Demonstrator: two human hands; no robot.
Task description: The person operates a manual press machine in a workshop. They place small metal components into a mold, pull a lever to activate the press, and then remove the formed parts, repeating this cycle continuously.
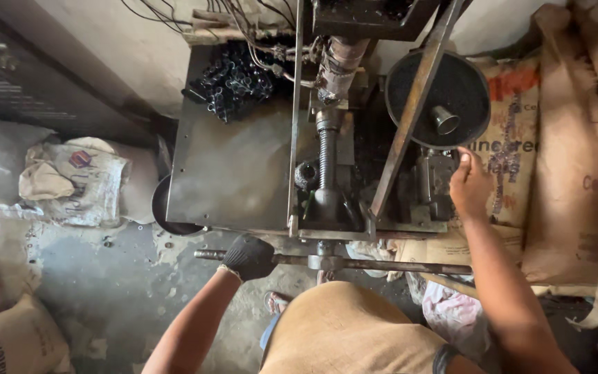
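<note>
Lap (354, 332) below; gloved left hand (248, 257) grips the press's crossbar (354, 263) for leverage, bare right hand (470, 185) fingers the flywheel (465, 90) rim.

Grimy metal surface (233, 166) just has a heap of black rings (235, 82) at the back; sacks (70, 181) on the floor (115, 291).

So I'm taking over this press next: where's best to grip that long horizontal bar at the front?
Grip the bar near its left end, coming from above, as the gloved left hand does: it lies level and bare there, far from the hub.
</note>
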